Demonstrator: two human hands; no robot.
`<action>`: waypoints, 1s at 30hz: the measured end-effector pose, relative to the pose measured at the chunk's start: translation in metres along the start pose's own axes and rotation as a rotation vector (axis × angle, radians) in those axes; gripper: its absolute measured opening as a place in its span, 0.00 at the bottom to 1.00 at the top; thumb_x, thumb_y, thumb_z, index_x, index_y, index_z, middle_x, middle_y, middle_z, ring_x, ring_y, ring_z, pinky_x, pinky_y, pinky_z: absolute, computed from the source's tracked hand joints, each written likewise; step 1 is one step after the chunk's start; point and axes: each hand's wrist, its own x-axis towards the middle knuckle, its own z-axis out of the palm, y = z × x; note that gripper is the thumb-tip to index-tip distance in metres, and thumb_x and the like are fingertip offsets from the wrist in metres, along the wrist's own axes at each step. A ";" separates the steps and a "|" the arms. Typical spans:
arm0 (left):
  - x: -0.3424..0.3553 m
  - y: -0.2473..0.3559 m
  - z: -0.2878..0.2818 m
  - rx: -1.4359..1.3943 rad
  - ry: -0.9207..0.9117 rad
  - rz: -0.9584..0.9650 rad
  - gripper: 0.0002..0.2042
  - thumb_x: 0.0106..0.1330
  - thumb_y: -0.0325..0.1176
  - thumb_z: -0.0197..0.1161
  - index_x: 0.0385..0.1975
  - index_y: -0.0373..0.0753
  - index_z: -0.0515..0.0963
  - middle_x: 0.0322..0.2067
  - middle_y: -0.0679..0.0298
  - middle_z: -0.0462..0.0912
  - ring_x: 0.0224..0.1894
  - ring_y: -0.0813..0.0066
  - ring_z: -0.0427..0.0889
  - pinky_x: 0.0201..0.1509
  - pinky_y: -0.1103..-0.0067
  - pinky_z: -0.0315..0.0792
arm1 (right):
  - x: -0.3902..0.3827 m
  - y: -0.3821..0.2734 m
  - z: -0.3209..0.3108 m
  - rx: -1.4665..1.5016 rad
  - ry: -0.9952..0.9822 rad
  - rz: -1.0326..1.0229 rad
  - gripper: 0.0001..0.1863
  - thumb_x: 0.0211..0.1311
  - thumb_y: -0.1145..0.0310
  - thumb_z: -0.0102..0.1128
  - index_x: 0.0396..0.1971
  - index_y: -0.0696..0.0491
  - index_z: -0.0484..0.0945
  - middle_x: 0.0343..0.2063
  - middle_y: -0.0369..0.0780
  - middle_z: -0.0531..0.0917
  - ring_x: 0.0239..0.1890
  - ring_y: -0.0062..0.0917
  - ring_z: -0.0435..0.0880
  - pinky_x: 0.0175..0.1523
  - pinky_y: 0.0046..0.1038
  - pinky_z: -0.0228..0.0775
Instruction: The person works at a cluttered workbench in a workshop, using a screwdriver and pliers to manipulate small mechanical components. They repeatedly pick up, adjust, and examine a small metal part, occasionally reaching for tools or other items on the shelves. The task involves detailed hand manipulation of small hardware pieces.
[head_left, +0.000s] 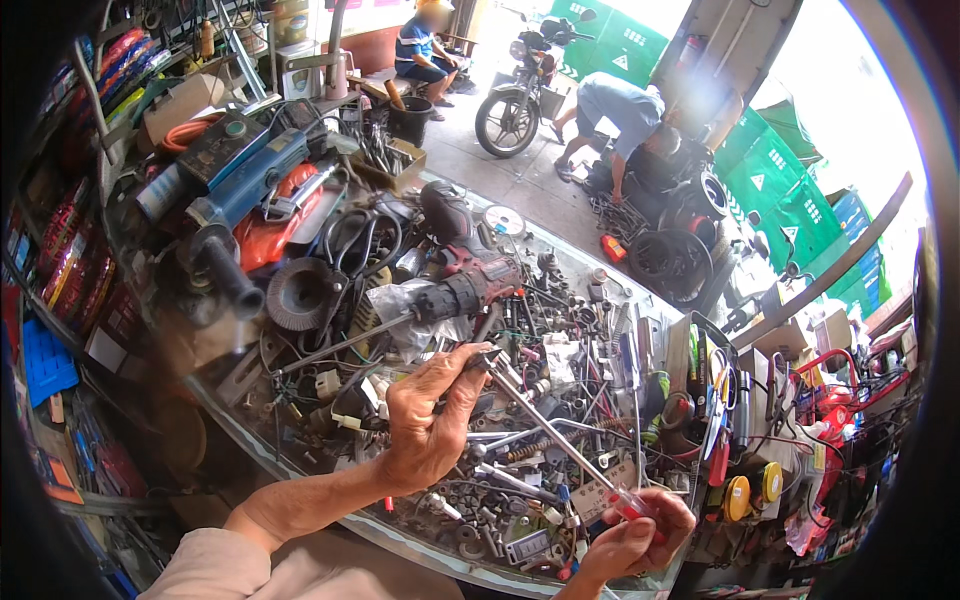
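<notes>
The left hand (430, 410) pinched a small dark part (487, 358) between thumb and fingertips, nearly closed. The right hand (645, 540) was curled shut round the handle of a long red-handled screwdriver (556, 430). The screwdriver slanted between the two hands, handle low in the right, shaft running up to the dark part; whether they touched, I couldn't tell. Both hands were above the cluttered bench (405, 547), a drill (480, 275) beyond the left

A cluttered repair workshop: a workbench (250, 435) heaped with loose metal parts (480, 540), a cordless drill (475, 283) and a blue power tool (262, 176), with a motorcycle (512, 110) parked on the floor beyond.
</notes>
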 end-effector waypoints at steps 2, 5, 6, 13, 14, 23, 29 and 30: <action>0.000 -0.003 0.000 -0.034 0.015 0.009 0.12 0.71 0.28 0.56 0.49 0.28 0.77 0.39 0.58 0.85 0.37 0.78 0.82 0.42 0.82 0.76 | 0.003 -0.003 0.004 0.004 -0.043 -0.060 0.26 0.62 0.50 0.62 0.41 0.59 0.67 0.23 0.38 0.75 0.11 0.13 0.66 0.13 0.15 0.54; 0.000 -0.004 0.000 -0.041 0.022 -0.005 0.12 0.71 0.28 0.56 0.49 0.28 0.77 0.39 0.59 0.85 0.37 0.78 0.82 0.42 0.82 0.77 | -0.007 -0.002 -0.012 -0.085 -0.044 0.089 0.24 0.63 0.51 0.61 0.42 0.59 0.67 0.21 0.38 0.74 0.11 0.13 0.67 0.13 0.14 0.54; 0.000 -0.003 0.000 -0.036 0.022 -0.014 0.12 0.71 0.28 0.57 0.49 0.28 0.77 0.39 0.59 0.85 0.38 0.78 0.81 0.42 0.82 0.77 | -0.008 -0.002 -0.015 -0.096 -0.040 0.099 0.23 0.65 0.51 0.59 0.41 0.58 0.68 0.20 0.37 0.73 0.11 0.13 0.66 0.12 0.14 0.52; 0.000 -0.004 0.002 -0.023 0.043 0.013 0.12 0.70 0.27 0.57 0.49 0.28 0.77 0.38 0.59 0.84 0.38 0.78 0.81 0.43 0.82 0.76 | 0.002 -0.002 0.002 0.019 -0.070 -0.140 0.26 0.63 0.49 0.60 0.41 0.58 0.67 0.25 0.40 0.73 0.13 0.15 0.69 0.13 0.13 0.56; 0.001 -0.002 0.002 -0.012 0.046 0.011 0.12 0.70 0.27 0.57 0.49 0.27 0.77 0.38 0.59 0.84 0.38 0.78 0.81 0.43 0.82 0.76 | 0.004 -0.007 0.005 -0.017 -0.073 -0.182 0.26 0.62 0.50 0.62 0.42 0.59 0.67 0.26 0.42 0.74 0.14 0.15 0.70 0.14 0.14 0.59; 0.001 -0.003 0.001 0.035 0.043 0.045 0.11 0.70 0.25 0.57 0.48 0.27 0.77 0.37 0.59 0.85 0.39 0.79 0.81 0.44 0.83 0.75 | -0.007 -0.010 -0.015 -0.058 -0.014 0.250 0.25 0.61 0.48 0.62 0.37 0.57 0.69 0.21 0.36 0.73 0.11 0.14 0.68 0.14 0.14 0.59; 0.002 -0.005 0.004 -0.015 0.077 0.063 0.12 0.68 0.23 0.58 0.49 0.28 0.78 0.33 0.59 0.82 0.33 0.79 0.79 0.36 0.83 0.72 | 0.003 -0.016 -0.001 0.011 -0.139 -0.034 0.25 0.60 0.52 0.63 0.40 0.60 0.67 0.27 0.41 0.75 0.12 0.15 0.69 0.14 0.14 0.59; 0.002 -0.007 0.005 -0.018 0.088 0.077 0.12 0.67 0.22 0.58 0.49 0.29 0.78 0.30 0.60 0.81 0.29 0.80 0.78 0.32 0.83 0.71 | -0.001 -0.013 -0.006 -0.041 -0.109 0.043 0.25 0.61 0.51 0.63 0.39 0.59 0.68 0.24 0.40 0.74 0.11 0.14 0.68 0.13 0.14 0.57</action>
